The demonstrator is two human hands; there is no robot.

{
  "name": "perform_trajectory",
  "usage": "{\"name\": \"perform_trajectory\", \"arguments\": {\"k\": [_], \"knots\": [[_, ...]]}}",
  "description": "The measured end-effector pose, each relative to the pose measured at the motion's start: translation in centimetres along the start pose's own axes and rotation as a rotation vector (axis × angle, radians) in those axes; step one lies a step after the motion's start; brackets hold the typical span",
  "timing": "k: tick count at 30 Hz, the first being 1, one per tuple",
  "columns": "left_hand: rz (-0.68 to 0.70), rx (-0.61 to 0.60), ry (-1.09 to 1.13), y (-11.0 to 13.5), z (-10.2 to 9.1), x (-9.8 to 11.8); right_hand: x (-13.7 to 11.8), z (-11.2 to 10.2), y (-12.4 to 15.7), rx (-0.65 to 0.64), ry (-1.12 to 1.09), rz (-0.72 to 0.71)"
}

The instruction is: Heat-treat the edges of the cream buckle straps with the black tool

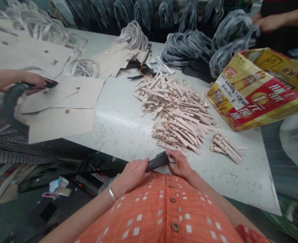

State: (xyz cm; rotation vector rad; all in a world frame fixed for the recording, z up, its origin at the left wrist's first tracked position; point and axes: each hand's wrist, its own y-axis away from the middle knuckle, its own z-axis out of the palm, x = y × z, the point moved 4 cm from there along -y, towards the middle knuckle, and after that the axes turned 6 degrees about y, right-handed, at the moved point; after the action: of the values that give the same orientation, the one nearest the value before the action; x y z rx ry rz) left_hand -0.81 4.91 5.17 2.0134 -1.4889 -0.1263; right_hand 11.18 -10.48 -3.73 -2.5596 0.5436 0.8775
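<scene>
One black curved tubular piece [157,162] is held at the tabletop's [123,118] near edge, clamped by the left hand [136,171], the right hand [181,164] at its tip, finger closure indiscernible; the step, apparently handling that tip, calls for steady alignment.

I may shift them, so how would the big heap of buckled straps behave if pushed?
The heap would probably spread: its straps lie loose and crisscrossed. They look fairly stiff, mostly lying straight. Shiny buckles might snag.
</scene>
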Motion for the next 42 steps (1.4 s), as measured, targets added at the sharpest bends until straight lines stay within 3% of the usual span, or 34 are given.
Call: {"name": "perform_trajectory", "arguments": {"k": [5, 16, 24, 34, 42], "knots": [[-0.022, 0.028, 0.016, -0.8, 0.0, 0.1, -0.2, -0.3, 0.0, 0.018, 0.01, 0.027], [-0.182, -0.001, 0.03, 1.3, 1.4, -4.6, -0.3, 0.0, -0.1, 0.011, 0.062, 0.023], [-0.186, 0.018, 0.115, 2.4, 0.8, -4.8, -1.8, -0.3, -0.2, -0.095, 0.173, 0.083], [-0.083, -0.028, 0.167, 1.3, 0.7, -2.1, -1.5, 0.3, 0.6, -0.032, 0.131, 0.035], [-0.198, 0.027, 0.158, 1.7, 0.6, -4.5, -0.5, -0.7, 2.0, 0.079, 0.189, 0.002]]}}
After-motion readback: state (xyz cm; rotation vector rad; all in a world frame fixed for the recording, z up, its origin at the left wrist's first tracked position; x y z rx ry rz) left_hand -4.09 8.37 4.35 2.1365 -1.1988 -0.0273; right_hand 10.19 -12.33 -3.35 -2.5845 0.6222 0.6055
